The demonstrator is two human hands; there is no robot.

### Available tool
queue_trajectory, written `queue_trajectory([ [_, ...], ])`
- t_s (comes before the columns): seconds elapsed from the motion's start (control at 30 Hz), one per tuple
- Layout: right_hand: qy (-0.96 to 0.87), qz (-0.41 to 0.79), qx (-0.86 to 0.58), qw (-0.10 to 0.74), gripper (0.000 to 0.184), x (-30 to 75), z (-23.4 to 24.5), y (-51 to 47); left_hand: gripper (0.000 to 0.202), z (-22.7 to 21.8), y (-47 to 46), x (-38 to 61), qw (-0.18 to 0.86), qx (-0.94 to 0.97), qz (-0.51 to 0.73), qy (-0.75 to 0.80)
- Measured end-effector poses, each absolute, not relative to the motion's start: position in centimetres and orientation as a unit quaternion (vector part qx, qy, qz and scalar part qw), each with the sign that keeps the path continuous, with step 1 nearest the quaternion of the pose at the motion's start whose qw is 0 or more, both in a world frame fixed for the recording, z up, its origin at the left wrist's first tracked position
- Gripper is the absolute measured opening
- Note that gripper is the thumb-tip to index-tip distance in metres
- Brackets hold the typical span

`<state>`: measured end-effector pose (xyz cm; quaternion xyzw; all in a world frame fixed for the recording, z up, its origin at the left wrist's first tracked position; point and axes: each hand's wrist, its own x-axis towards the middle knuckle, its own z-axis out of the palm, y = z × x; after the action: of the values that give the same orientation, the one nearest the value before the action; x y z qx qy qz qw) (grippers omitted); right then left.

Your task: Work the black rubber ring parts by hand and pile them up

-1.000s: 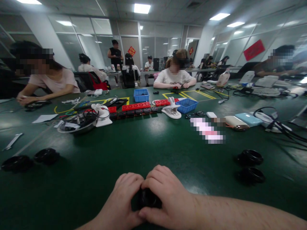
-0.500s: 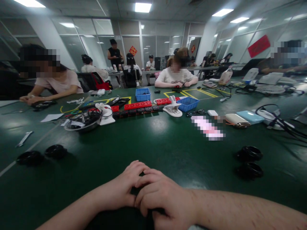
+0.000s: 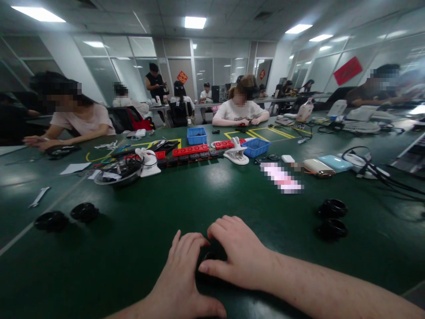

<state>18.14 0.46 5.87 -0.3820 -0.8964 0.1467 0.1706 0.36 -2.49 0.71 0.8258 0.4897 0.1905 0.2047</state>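
A dark, round black part (image 3: 210, 257) shows between my hands just above the green table, mostly hidden by fingers. My right hand (image 3: 237, 252) curls around it from the right, thumb in front and fingers behind. On its left side, my left hand (image 3: 186, 268) has its fingers stretched out and its thumb apart; the fingertips come close to the part, and whether they touch it I cannot tell. Two black ring-shaped parts, one (image 3: 51, 220) beside another (image 3: 84, 212), lie to the left. Another pair, a rear ring (image 3: 333, 207) and a front ring (image 3: 332, 228), sits at the right.
A wrench (image 3: 40, 197) lies at far left. Beyond are a metal bowl (image 3: 99, 179) of small parts, white clamps (image 3: 236, 153), red-and-black power strips (image 3: 190, 150) and blue bins (image 3: 197, 135). Cables (image 3: 381, 170) and power banks (image 3: 319, 168) lie at right. Several people sit around.
My hands, earlier overlapping low near the table edge, have moved forward and apart around the black part. My left fingers have straightened. The view has shifted slightly.
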Motion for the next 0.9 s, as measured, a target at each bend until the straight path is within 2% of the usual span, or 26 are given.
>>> queue_trajectory([
  [0.07, -0.901, 0.133, -0.388, 0.141, 0.045, 17.7, 5.6, 0.1, 0.075, 0.8, -2.8, 1.0, 0.187, 0.827, 0.190, 0.496],
  [0.2, -0.911, 0.139, -0.372, 0.114, 0.039, 17.6, 5.5, 0.0, 0.040, 1.6, -2.3, 1.4, 0.156, 0.829, 0.190, 0.502],
  [0.43, -0.957, 0.165, -0.215, 0.104, 0.026, 18.7, 6.7, 0.9, 0.037, 2.4, 0.7, -0.2, 0.277, 0.863, 0.156, 0.392],
  [0.67, -0.965, 0.165, -0.154, 0.132, 0.025, 18.5, 5.9, 0.4, 0.021, 3.2, 1.4, -0.5, 0.298, 0.892, 0.102, 0.324],
  [0.73, -0.962, 0.168, -0.152, 0.151, 0.028, 18.5, 5.6, 0.4, 0.033, 3.4, 1.2, -0.6, 0.306, 0.887, 0.102, 0.330],
  [0.83, -0.949, 0.163, -0.191, 0.190, 0.036, 18.6, 5.5, 0.5, 0.079, 2.9, 0.4, -0.9, 0.321, 0.861, 0.131, 0.371],
  [0.9, -0.933, 0.153, -0.244, 0.214, 0.042, 18.7, 5.5, 0.7, 0.092, 2.3, -0.5, -0.9, 0.322, 0.836, 0.162, 0.413],
])
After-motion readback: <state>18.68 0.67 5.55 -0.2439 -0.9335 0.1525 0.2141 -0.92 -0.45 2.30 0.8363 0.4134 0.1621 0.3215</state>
